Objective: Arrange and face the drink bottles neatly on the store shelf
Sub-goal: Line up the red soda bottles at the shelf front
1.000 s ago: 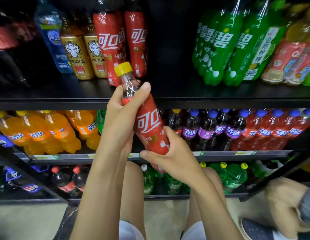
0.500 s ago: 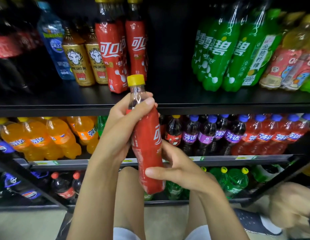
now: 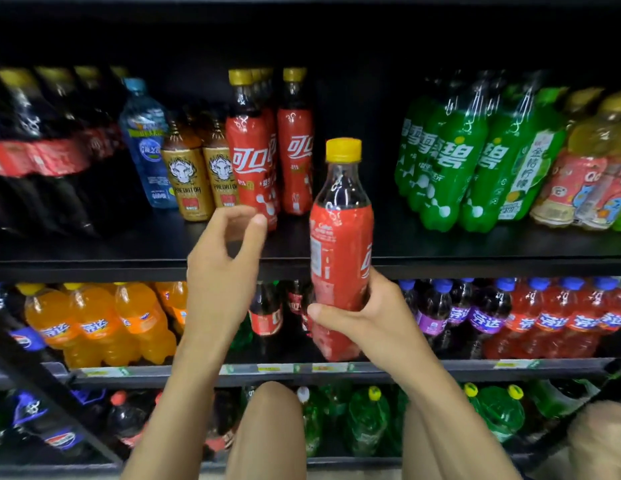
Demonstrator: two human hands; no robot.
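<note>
My right hand (image 3: 366, 315) grips a red-labelled cola bottle (image 3: 340, 251) with a yellow cap around its lower half and holds it upright in front of the top shelf's edge (image 3: 94, 268). Its label's back faces me, the logo turned to the right. My left hand (image 3: 226, 271) hovers to the bottle's left, fingers apart, holding nothing. On the top shelf, two rows of the same cola bottles (image 3: 253, 161) stand just left of a bare gap (image 3: 357, 109). Green soda bottles (image 3: 444, 161) stand right of that gap.
Gold cans (image 3: 189, 181), a blue bottle (image 3: 148, 143) and large dark cola bottles (image 3: 32, 150) fill the top shelf's left. The middle shelf holds orange (image 3: 94, 323), purple and red (image 3: 544, 317) sodas. My knees (image 3: 267, 427) sit before the bottom shelf.
My left hand has let go of the bottle's neck and opened. My right hand has lifted the bottle up and to the right, standing it upright and turning its label.
</note>
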